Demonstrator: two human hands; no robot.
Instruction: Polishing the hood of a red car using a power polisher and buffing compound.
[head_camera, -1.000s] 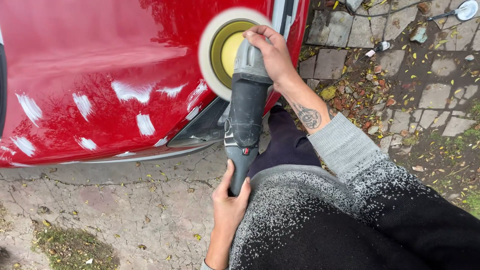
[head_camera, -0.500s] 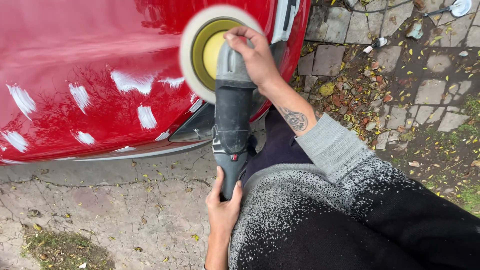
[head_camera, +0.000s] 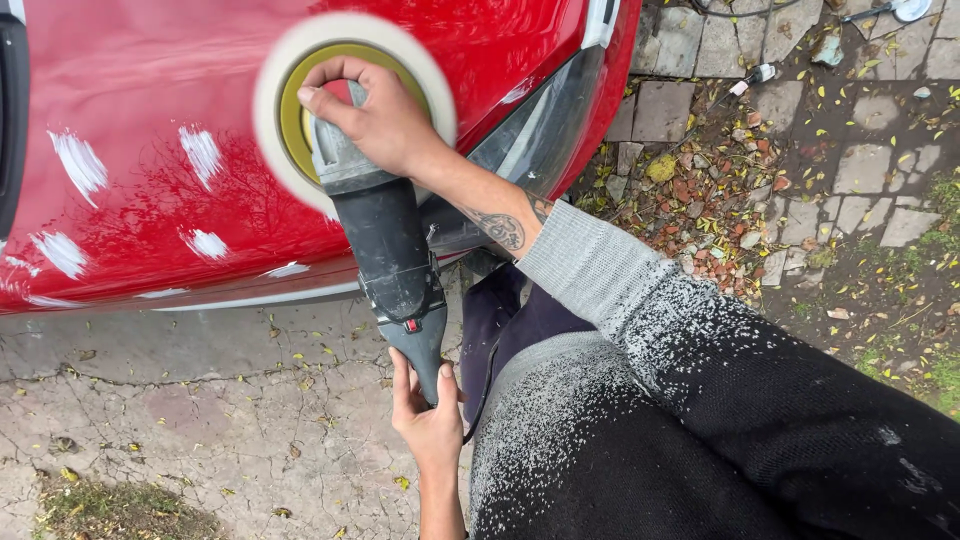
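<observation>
Head view: my right hand (head_camera: 385, 120) is clamped over the head of the grey polisher (head_camera: 385, 250), pressing its round foam pad (head_camera: 352, 110) flat against the red car panel (head_camera: 150, 90). My left hand (head_camera: 430, 420) is closed around the tail of the polisher's handle, low near my dark trousers (head_camera: 510, 320). White dabs of polish (head_camera: 200, 150) sit unspread on the panel to the left of the pad, several of them, well apart. I judge the polishing barely begun: those dabs are all left to work in. Below the car lies cracked concrete (head_camera: 200, 430); to the right, leaf-strewn paving stones (head_camera: 860, 170).
</observation>
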